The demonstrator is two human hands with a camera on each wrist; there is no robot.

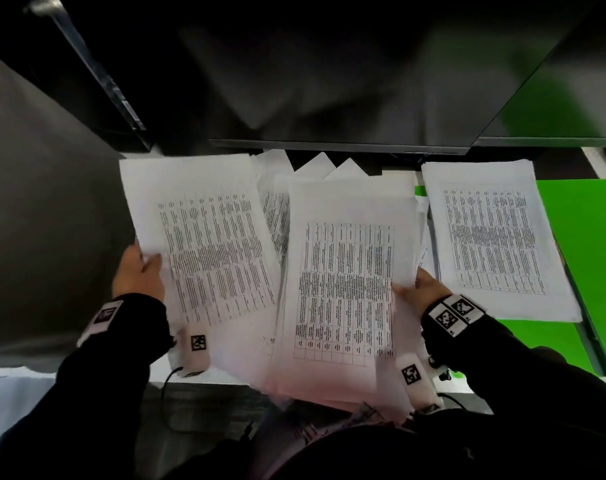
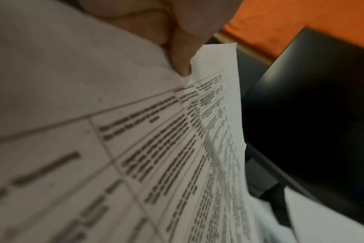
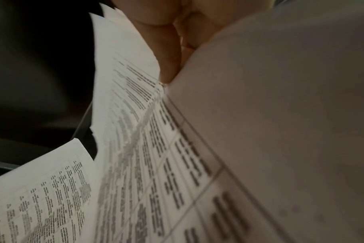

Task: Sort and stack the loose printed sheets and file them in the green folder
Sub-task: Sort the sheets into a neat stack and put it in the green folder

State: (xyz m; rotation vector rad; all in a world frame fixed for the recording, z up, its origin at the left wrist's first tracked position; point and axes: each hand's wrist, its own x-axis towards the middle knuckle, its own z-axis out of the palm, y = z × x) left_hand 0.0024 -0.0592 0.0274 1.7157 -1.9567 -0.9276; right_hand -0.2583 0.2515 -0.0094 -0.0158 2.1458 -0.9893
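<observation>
My left hand (image 1: pixel 140 271) pinches the left edge of a printed sheet (image 1: pixel 204 244) with a table of text, thumb on top; the left wrist view shows fingers (image 2: pixel 179 54) gripping that sheet (image 2: pixel 135 148). My right hand (image 1: pixel 421 289) pinches the right edge of another printed sheet (image 1: pixel 346 282) lying atop a loose pile in the middle; up close, fingers (image 3: pixel 168 54) clasp this sheet (image 3: pixel 166 164). A neater stack of sheets (image 1: pixel 492 237) lies on the open green folder (image 1: pixel 585 237) at the right.
A dark monitor (image 1: pixel 329 81) hangs low over the back of the white desk (image 1: pixel 225 375), with sheet corners (image 1: pixel 315 164) poking out under it. A second dark screen (image 1: pixel 34 202) stands at the left. Cables (image 1: pixel 166 403) trail off the desk's front edge.
</observation>
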